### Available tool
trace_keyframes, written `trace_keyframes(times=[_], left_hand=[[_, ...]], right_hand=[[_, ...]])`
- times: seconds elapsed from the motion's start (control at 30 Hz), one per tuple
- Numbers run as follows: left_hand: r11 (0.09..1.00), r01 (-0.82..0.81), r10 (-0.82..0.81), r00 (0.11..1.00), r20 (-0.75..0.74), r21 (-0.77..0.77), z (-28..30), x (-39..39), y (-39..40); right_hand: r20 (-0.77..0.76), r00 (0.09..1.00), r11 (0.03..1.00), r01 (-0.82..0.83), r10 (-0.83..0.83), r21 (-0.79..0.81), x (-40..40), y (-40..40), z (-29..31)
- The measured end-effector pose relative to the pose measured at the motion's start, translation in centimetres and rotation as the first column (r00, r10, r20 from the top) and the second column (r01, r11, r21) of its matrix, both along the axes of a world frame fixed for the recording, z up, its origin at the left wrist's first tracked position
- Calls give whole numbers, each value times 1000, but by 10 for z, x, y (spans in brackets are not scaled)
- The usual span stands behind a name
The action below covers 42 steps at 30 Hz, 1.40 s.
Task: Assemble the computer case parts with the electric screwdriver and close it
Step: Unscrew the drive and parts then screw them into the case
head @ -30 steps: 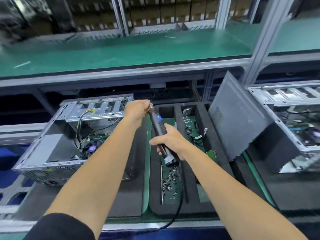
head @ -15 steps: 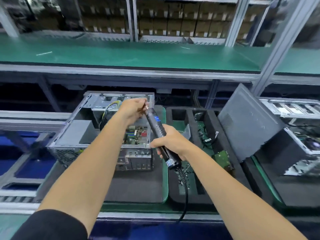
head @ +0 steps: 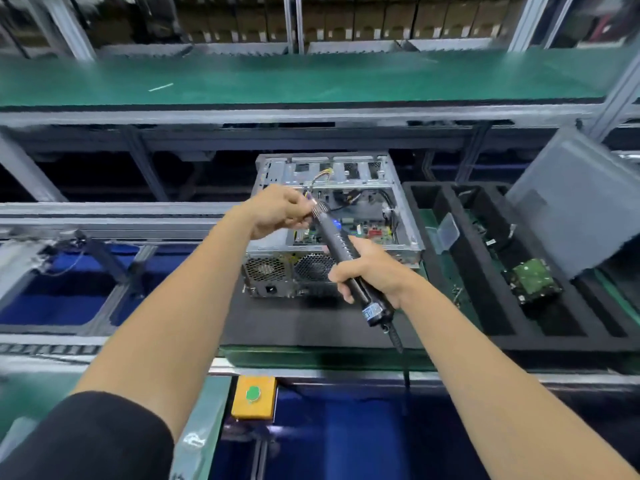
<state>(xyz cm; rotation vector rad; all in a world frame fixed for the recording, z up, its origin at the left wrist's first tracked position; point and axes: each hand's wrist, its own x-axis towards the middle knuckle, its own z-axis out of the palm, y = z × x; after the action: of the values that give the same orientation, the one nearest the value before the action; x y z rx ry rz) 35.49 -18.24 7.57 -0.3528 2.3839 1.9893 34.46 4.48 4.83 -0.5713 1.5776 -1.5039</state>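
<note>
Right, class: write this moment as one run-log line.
right hand: grips electric screwdriver | left hand: pinches its tip | computer case: open | stage: loading tip, likely

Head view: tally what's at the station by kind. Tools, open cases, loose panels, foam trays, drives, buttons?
Electric screwdriver: 1, right hand grips the body, left hand pinches at the bit end
Open computer case: 1
Loose grey side panel: 1
Black foam tray: 1
Hard drive: 1
Yellow button box: 1
Total: 6

case (head: 346, 178): bare grey sheet metal, dull sheen
screwdriver (head: 337, 242): matt black plastic, ribbed
tray (head: 446, 237): matt black foam
</note>
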Motion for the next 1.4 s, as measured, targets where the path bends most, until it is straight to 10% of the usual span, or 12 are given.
trace_keyframes(times=[0.63,1.1,1.4], left_hand=[[867,-228,267,963,-27,443,-43,24,32],[890,-284,279,958,66,357,-65,47,46],[934,-352,356,921,159,-55,-110,68,46]], right_hand=[[75,991,991,114,-109,-65,49,13,-36],[136,986,996,92,-93,12,75,16,-60],[160,979,987,107,-126,119,101,7,-105]])
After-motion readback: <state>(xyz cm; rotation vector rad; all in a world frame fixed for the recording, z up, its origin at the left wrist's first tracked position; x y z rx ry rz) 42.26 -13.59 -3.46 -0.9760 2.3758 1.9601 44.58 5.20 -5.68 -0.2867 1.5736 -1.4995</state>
